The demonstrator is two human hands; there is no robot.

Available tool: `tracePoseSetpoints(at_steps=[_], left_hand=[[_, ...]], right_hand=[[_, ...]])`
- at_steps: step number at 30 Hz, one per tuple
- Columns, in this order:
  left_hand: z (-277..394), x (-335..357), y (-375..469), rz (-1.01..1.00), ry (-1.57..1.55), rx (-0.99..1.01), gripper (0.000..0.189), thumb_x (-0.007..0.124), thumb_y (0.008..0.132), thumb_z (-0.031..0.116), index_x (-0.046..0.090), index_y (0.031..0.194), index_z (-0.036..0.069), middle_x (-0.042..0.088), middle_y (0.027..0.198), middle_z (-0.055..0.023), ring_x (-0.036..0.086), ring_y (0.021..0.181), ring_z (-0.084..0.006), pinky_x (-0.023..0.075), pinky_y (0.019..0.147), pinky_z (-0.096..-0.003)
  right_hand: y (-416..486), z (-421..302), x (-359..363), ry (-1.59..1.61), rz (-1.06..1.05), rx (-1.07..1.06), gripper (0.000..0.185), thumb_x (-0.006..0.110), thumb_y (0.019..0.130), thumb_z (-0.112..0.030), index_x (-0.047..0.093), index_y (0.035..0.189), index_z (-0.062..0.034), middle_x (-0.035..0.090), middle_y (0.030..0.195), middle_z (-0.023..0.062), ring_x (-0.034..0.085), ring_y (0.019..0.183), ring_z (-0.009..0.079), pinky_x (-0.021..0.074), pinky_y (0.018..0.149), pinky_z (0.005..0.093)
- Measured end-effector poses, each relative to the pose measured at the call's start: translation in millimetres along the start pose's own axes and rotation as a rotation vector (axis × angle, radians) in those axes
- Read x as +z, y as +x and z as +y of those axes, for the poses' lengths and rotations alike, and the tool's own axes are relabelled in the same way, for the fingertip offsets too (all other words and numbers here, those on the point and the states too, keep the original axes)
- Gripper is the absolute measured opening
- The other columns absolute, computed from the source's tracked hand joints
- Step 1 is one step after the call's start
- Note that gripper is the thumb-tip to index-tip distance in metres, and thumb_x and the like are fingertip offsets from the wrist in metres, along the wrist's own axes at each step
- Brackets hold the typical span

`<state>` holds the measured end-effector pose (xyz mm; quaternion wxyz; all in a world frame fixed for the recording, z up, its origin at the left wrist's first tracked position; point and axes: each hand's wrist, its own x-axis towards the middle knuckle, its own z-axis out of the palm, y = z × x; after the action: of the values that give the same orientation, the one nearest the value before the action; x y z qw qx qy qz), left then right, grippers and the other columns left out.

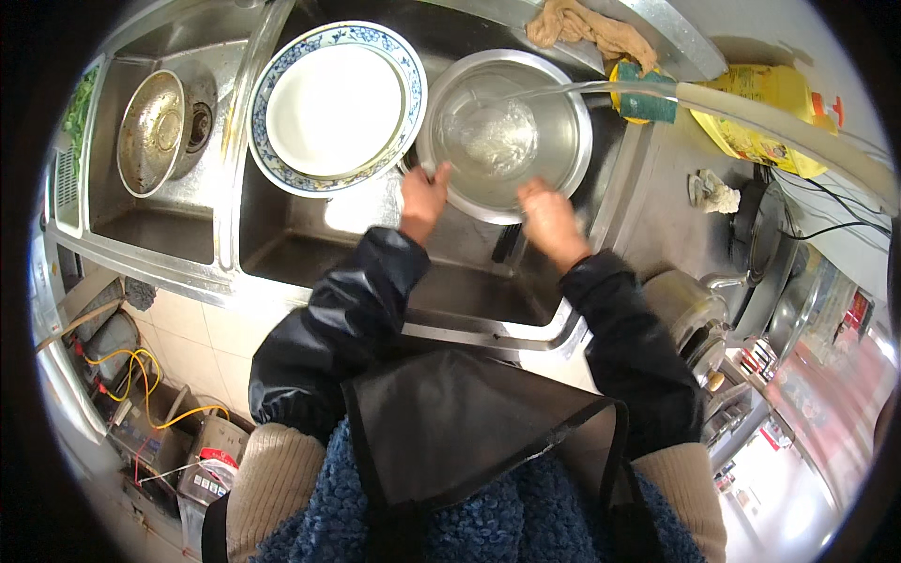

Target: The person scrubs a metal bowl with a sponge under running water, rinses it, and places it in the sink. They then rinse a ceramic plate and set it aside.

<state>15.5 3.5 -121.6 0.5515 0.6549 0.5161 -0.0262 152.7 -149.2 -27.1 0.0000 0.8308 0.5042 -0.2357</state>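
A round stainless-steel basin stands in the right sink compartment, with a stream of water falling into it. My left hand is at the basin's near left rim, thumb over the edge and fingers outside. At the near right rim is my right hand, blurred, its fingers curled over the edge; whether they grip it I cannot tell. Left of the basin, a large dish with a blue floral rim holds a plain white dish. The pale hose reaches in from the right.
A perforated metal strainer tilts in the left sink compartment near its drain. A tan cloth and a green-and-yellow scouring sponge lie at the back right edge. Beyond are a yellow pump bottle and a lidded pot.
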Motion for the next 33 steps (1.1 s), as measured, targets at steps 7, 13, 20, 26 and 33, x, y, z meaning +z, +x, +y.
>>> tracePoseSetpoints(at_steps=[7,13,20,26,33], left_hand=[[-17,-9,-16,-0.054,-0.115,0.012,0.029,0.064,0.092,0.022,0.065,0.097,-0.006,0.068,0.079,-0.0075,0.061,0.067,-0.0121,0.0503,0.061,-0.0282],[1,-19,24,-0.026,0.043,0.124,0.045,0.064,0.089,0.035,0.059,0.111,-0.003,0.067,0.096,-0.0169,0.063,0.086,-0.0338,0.0484,0.078,-0.0389],[8,-3,-42,0.045,-0.241,0.0,0.045,0.063,0.082,0.016,0.053,0.124,0.0,0.07,0.089,-0.0154,0.068,0.083,-0.0233,0.0516,0.08,-0.0353],[7,-25,-14,-0.058,-0.146,0.116,0.06,0.06,0.081,0.009,0.041,0.138,0.002,0.064,0.107,-0.0245,0.065,0.099,-0.0311,0.0506,0.085,-0.0353],[-7,-31,-19,-0.144,-0.077,0.097,0.064,0.061,0.087,0.014,0.033,0.143,0.004,0.065,0.108,-0.0237,0.065,0.098,-0.0318,0.0501,0.085,-0.0357]], right_hand=[[2,-43,23,0.327,0.127,-0.012,0.033,0.07,0.063,-0.002,0.056,0.093,-0.0027,0.058,0.107,0.0201,0.058,0.104,0.0358,0.0479,0.087,0.0464],[-3,1,-3,-0.022,0.007,-0.074,0.036,0.066,0.064,0.0,0.058,0.099,-0.0017,0.059,0.11,0.023,0.06,0.103,0.039,0.0493,0.087,0.0459],[-2,-55,20,0.329,0.107,0.021,0.046,0.067,0.077,-0.027,0.054,0.116,-0.0045,0.058,0.106,0.0238,0.061,0.094,0.0376,0.0498,0.08,0.0498],[-6,5,7,0.266,-0.442,0.154,0.046,0.062,0.088,-0.034,0.054,0.122,-0.0042,0.056,0.112,0.0272,0.055,0.105,0.0395,0.0455,0.09,0.0491],[91,27,62,0.33,0.268,0.519,0.044,0.068,0.078,-0.006,0.046,0.115,-0.0002,0.046,0.111,0.0268,0.057,0.089,0.0467,0.0488,0.078,0.0488]])
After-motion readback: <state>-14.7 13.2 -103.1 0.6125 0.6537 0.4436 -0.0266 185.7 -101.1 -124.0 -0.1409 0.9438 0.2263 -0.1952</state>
